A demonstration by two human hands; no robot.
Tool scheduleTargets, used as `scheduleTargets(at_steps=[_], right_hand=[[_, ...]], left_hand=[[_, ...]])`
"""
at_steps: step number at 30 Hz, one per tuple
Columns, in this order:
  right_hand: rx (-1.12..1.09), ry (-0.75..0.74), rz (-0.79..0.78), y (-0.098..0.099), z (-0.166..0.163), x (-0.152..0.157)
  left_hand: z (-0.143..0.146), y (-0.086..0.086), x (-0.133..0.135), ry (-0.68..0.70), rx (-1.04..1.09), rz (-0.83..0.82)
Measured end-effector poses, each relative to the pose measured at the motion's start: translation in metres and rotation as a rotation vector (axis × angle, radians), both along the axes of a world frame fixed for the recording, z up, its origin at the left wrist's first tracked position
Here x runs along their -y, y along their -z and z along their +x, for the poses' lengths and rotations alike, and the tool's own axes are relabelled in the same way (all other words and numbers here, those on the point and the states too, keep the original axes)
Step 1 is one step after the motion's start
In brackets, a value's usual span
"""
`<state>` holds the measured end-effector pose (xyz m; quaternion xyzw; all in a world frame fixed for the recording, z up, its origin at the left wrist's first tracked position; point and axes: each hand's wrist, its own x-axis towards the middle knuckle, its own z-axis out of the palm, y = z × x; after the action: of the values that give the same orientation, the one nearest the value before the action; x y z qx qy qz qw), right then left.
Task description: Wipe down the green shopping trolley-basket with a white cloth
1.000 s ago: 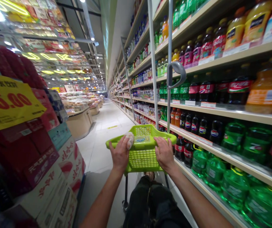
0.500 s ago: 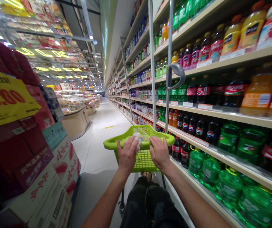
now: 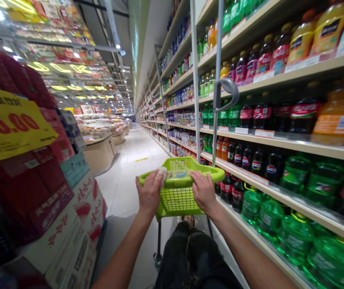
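Observation:
A lime-green shopping cart (image 3: 179, 198) stands in front of me in a supermarket aisle. My left hand (image 3: 148, 192) rests closed on the left part of its near rim, with a crumpled whitish cloth or tissue (image 3: 162, 175) pressed under the fingers. My right hand (image 3: 202, 191) grips the right part of the same rim. A printed label (image 3: 179, 174) sits on the rim between my hands. My dark trouser legs (image 3: 190, 257) show below the cart.
Long shelves of soft-drink bottles (image 3: 259, 160) run close along the right, with a grey hooked pole (image 3: 224, 94) in front of them. Stacked red and white cartons (image 3: 54, 192) with a yellow price sign (image 3: 9, 124) crowd the left. The tiled aisle floor (image 3: 136, 156) stretches ahead.
My left hand with the cloth slid right along the rim toward the middle, then back left to the corner. The cart and view swayed slightly.

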<state>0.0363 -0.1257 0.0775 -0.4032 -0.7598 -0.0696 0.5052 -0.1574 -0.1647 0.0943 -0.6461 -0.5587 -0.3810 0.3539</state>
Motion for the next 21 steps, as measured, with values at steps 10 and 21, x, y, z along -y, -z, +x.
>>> scheduleTargets(at_steps=[10,21], right_hand=[[0.015,0.059,0.041,0.005,-0.001,-0.006],[0.174,0.033,-0.059,-0.009,-0.012,-0.009]], left_hand=[[0.068,0.011,-0.009,0.242,-0.097,0.016],[-0.002,0.003,-0.016,0.027,0.043,0.001]])
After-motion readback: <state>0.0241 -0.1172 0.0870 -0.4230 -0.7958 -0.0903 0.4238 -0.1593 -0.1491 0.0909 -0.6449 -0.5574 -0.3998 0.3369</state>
